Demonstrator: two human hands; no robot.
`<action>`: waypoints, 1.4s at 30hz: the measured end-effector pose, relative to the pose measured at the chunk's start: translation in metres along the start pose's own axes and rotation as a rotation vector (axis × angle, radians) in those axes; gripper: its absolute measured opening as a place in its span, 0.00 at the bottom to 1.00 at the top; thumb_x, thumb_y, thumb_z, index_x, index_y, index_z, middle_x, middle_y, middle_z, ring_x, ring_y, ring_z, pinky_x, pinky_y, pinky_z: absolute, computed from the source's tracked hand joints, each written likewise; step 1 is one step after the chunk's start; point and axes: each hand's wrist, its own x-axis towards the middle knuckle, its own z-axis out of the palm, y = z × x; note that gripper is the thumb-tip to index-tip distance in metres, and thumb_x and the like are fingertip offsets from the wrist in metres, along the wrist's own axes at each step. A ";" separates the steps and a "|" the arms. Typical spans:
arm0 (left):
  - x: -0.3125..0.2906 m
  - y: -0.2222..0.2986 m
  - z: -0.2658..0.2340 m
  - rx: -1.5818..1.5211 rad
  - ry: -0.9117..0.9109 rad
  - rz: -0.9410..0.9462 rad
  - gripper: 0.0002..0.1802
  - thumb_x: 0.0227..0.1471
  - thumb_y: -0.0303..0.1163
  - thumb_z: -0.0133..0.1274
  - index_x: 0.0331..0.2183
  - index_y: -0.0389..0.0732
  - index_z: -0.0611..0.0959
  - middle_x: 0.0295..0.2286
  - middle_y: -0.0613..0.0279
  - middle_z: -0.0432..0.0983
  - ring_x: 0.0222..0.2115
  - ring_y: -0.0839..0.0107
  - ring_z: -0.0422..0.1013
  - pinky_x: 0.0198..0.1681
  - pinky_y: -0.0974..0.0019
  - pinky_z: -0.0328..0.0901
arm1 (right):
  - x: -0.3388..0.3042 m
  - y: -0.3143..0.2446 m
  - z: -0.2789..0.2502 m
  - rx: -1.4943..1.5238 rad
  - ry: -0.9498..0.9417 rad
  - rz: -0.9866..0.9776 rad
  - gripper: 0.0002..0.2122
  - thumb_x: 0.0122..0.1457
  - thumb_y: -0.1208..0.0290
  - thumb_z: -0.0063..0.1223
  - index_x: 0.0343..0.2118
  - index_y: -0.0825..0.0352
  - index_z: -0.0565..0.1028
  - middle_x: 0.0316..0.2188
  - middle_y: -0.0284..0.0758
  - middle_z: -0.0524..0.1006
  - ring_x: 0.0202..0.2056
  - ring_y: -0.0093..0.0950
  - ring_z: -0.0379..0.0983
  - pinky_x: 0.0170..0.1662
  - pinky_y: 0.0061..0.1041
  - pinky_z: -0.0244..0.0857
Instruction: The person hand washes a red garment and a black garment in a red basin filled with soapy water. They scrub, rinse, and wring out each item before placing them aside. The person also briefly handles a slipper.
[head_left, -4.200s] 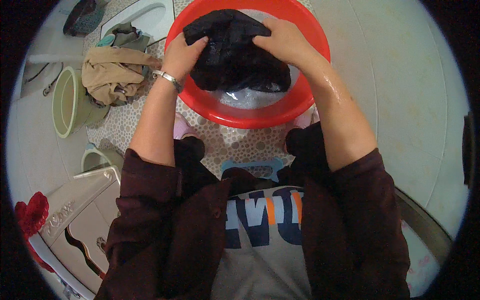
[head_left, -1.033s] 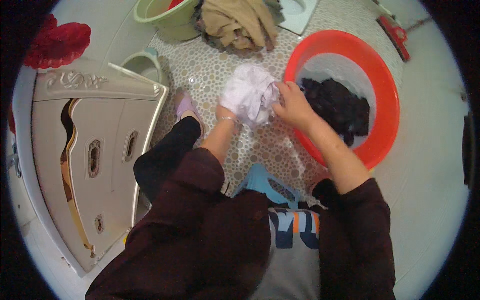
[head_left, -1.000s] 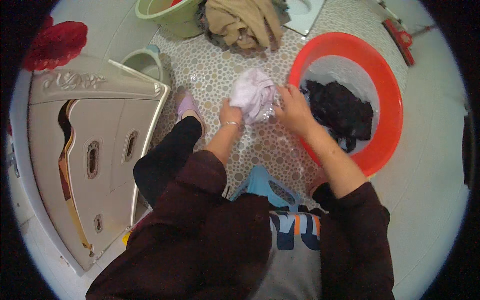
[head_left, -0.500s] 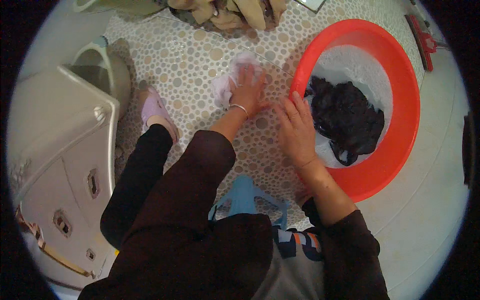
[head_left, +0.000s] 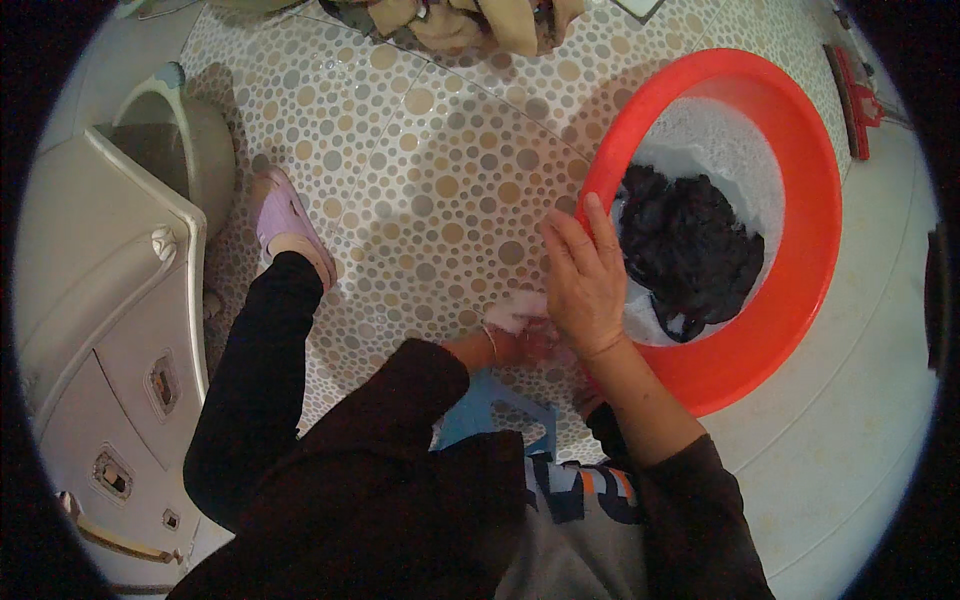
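A pale pink cloth [head_left: 516, 310] lies under my left hand [head_left: 535, 343], close to my body and low over the pebble-patterned floor. Motion blurs that hand, and its fingers are partly hidden behind my right wrist; the cloth goes along with it. My right hand [head_left: 587, 283] is open, with its fingers stretched out and their tips at the left rim of a red basin [head_left: 812, 200]. Inside the basin, dark wet fabric [head_left: 690, 245] sits in sudsy water [head_left: 715, 130].
A blue plastic stool [head_left: 468, 412] is beneath me. On the left stand a pale cabinet [head_left: 75, 270] and a bucket [head_left: 208, 150]. Tan clothes [head_left: 460, 25] lie at the far side. A red squeegee [head_left: 855, 115] rests beyond the basin. My foot wears a lilac clog [head_left: 283, 213].
My left hand has drawn the pale pink cloth back across the floor toward my body. My right hand remains at the basin's rim. The view has shifted slightly.
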 end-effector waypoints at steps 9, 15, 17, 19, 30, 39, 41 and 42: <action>0.036 0.088 -0.193 1.569 0.229 0.057 0.29 0.51 0.40 0.43 0.56 0.56 0.62 0.60 0.64 0.45 0.60 0.52 0.41 0.52 0.28 0.44 | 0.003 0.002 -0.004 -0.023 -0.025 0.013 0.16 0.45 0.73 0.49 0.40 0.66 0.75 0.46 0.33 0.69 0.58 0.38 0.55 0.58 0.42 0.51; -0.012 0.050 -0.267 1.180 0.846 -0.457 0.35 0.53 0.47 0.43 0.60 0.57 0.51 0.61 0.62 0.37 0.62 0.55 0.34 0.55 0.32 0.40 | 0.002 0.001 -0.001 -0.009 0.005 -0.014 0.15 0.45 0.74 0.49 0.38 0.66 0.75 0.46 0.32 0.69 0.58 0.38 0.55 0.58 0.41 0.51; -0.030 0.039 -0.218 1.122 0.867 -0.430 0.37 0.53 0.47 0.44 0.60 0.56 0.49 0.61 0.61 0.37 0.62 0.54 0.34 0.55 0.31 0.39 | -0.003 0.002 0.002 -0.018 -0.003 0.021 0.14 0.45 0.74 0.48 0.38 0.66 0.75 0.46 0.32 0.69 0.58 0.37 0.56 0.58 0.41 0.51; -0.052 0.010 -0.159 1.380 0.772 -0.524 0.38 0.51 0.48 0.46 0.60 0.54 0.52 0.60 0.58 0.42 0.61 0.53 0.38 0.56 0.39 0.44 | 0.001 -0.003 0.000 -0.010 0.009 0.015 0.14 0.45 0.75 0.49 0.38 0.67 0.75 0.46 0.33 0.69 0.57 0.37 0.56 0.58 0.41 0.51; -0.090 0.157 -0.116 -1.104 0.557 0.174 0.22 0.57 0.37 0.38 0.51 0.39 0.68 0.47 0.55 0.69 0.47 0.61 0.66 0.50 0.56 0.62 | -0.008 -0.008 -0.051 0.450 0.238 0.166 0.18 0.50 0.75 0.51 0.47 0.67 0.69 0.50 0.42 0.65 0.57 0.43 0.55 0.58 0.39 0.49; -0.112 0.258 -0.063 -1.292 -0.162 0.311 0.29 0.49 0.39 0.39 0.51 0.34 0.68 0.47 0.48 0.68 0.49 0.54 0.64 0.55 0.52 0.57 | -0.066 -0.055 -0.171 2.063 0.000 0.510 0.29 0.63 0.48 0.29 0.59 0.66 0.53 0.56 0.38 0.61 0.56 0.30 0.58 0.58 0.29 0.51; -0.116 0.283 -0.034 -1.233 -0.188 0.338 0.29 0.48 0.36 0.39 0.52 0.34 0.66 0.48 0.49 0.67 0.49 0.56 0.65 0.54 0.53 0.58 | -0.089 -0.064 -0.198 2.144 -0.025 0.553 0.29 0.61 0.49 0.36 0.59 0.65 0.53 0.54 0.37 0.62 0.55 0.29 0.59 0.58 0.30 0.53; -0.118 0.295 -0.020 -1.134 -0.151 0.350 0.29 0.49 0.35 0.38 0.53 0.35 0.65 0.49 0.49 0.66 0.49 0.56 0.65 0.53 0.54 0.59 | -0.102 -0.068 -0.207 2.052 0.038 0.510 0.29 0.60 0.51 0.40 0.59 0.65 0.53 0.54 0.37 0.63 0.54 0.29 0.59 0.57 0.31 0.54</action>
